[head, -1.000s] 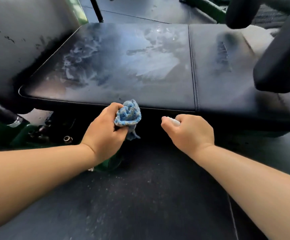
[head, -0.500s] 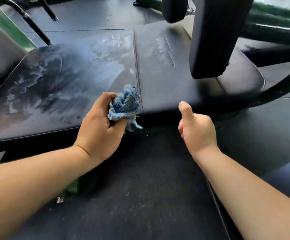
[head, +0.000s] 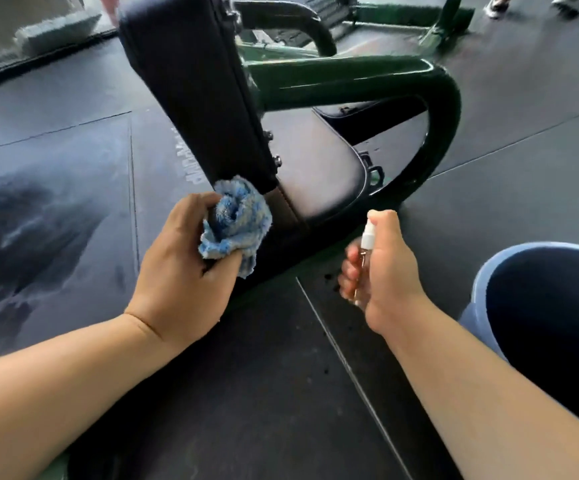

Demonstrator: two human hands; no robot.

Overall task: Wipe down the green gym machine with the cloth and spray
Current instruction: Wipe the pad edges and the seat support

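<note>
The left hand (head: pixel 184 268) grips a bunched blue cloth (head: pixel 234 223) against the lower end of the upright black pad (head: pixel 194 88); right of the pad, the right hand (head: pixel 383 271) holds a small spray bottle (head: pixel 364 251).

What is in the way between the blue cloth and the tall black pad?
Nothing visible. The blue cloth, bunched in the left hand, sits right at the bottom end of the tall black pad. The right hand holds the spray bottle off to the side.
</note>
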